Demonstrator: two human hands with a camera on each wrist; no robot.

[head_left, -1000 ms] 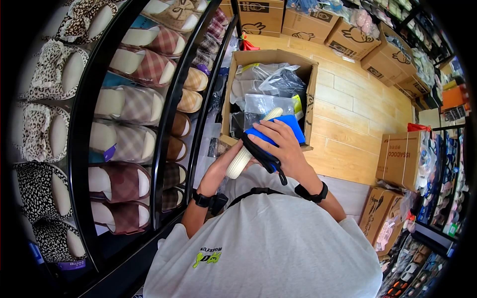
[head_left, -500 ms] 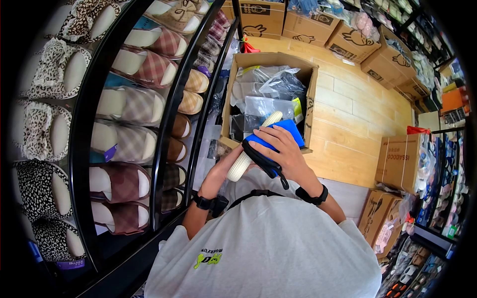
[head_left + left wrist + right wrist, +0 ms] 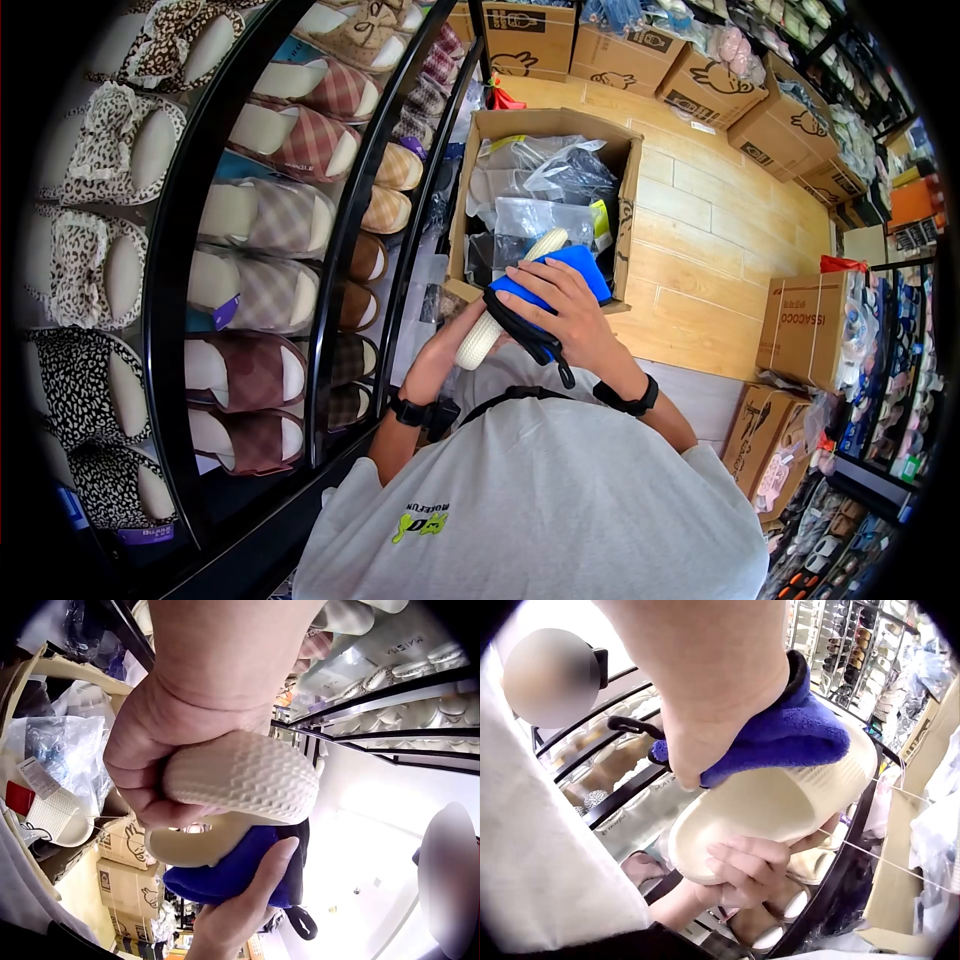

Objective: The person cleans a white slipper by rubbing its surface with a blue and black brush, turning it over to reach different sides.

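Note:
A cream slipper (image 3: 480,338) with a textured sole edge is held at a slant in front of the body. My left hand (image 3: 447,338) grips it from the side; in the right wrist view the left fingers (image 3: 746,862) curl over its heel end. My right hand (image 3: 568,305) holds a blue plush cloth (image 3: 582,268) with black trim and a black loop against the slipper's upper. From the left wrist, the right thumb (image 3: 271,870) shows on the cloth (image 3: 225,866), beside the slipper's sole (image 3: 247,776).
An open cardboard box (image 3: 635,200) of bagged slippers stands just ahead. Black-framed racks (image 3: 165,300) of slippers run along the left. More cartons (image 3: 710,85) line the back, and another carton (image 3: 800,325) stands at right. Wooden flooring (image 3: 700,220) lies between them.
Both hands keep their hold on the slipper and cloth. The cloth and right hand shift slightly, and its black loop swings a little.

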